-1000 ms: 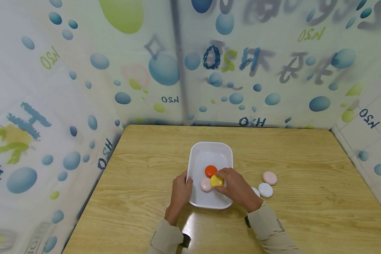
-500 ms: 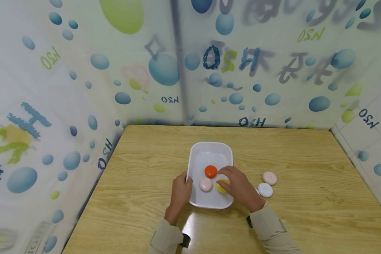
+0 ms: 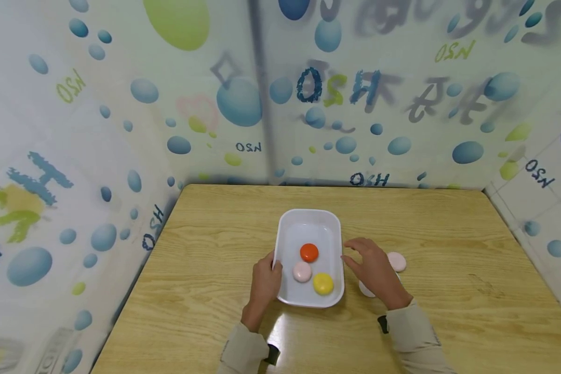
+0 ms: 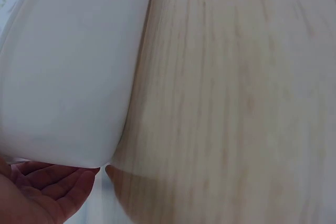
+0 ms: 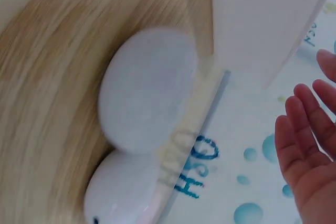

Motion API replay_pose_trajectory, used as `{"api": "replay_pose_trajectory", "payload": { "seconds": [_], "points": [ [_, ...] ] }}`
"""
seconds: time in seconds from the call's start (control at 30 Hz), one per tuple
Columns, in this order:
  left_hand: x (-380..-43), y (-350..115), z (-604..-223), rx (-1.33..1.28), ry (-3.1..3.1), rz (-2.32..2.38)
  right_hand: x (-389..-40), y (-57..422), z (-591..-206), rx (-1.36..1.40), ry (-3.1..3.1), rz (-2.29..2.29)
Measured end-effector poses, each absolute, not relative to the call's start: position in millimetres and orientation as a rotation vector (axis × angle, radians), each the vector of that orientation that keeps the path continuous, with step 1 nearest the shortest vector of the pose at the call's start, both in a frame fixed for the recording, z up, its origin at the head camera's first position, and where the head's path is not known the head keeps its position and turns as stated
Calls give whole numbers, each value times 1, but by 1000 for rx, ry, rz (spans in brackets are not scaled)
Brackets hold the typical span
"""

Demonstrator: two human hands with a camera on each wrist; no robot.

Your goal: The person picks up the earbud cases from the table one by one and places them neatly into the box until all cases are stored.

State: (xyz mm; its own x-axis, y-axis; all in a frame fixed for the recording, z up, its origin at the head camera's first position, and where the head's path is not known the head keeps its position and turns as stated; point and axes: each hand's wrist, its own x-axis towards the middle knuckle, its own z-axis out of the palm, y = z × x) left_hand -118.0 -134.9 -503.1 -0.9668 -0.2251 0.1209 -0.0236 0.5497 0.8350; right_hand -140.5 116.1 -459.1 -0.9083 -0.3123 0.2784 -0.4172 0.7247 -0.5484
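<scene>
A white rectangular tray (image 3: 293,234) lies on the wooden table, with a red round piece (image 3: 309,252), a pale pink one (image 3: 302,271) and a yellow one (image 3: 323,283) inside, all glossy and smooth. My left hand (image 3: 265,279) grips the tray's left side, thumb at the rim; in the left wrist view its fingers (image 4: 68,190) curl beneath the tray. My right hand (image 3: 373,267) holds nothing, its fingers parted just outside the right rim. Under and behind it lie a pink piece (image 3: 396,262) and a white piece (image 3: 366,290), partly hidden. The right wrist view shows white pieces (image 5: 149,90) close up.
The wooden table (image 3: 224,234) extends to both sides of the tray. A sheet (image 3: 299,130) printed with bubbles and letters stands along the far edge, and more of it runs along the left and right sides.
My right hand lets go of the yellow piece, which now rests in the tray's lower right corner. The hand has then moved right, out over the pieces on the table. The left hand stays put.
</scene>
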Motion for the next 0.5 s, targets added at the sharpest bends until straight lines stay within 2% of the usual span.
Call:
{"api": "replay_pose_trajectory", "payload": {
  "seconds": [0.5],
  "points": [
    [-117, -134, -501, 209, -2579, -1391, -143, 167, -469, 368, -2795, 870]
  ]
}}
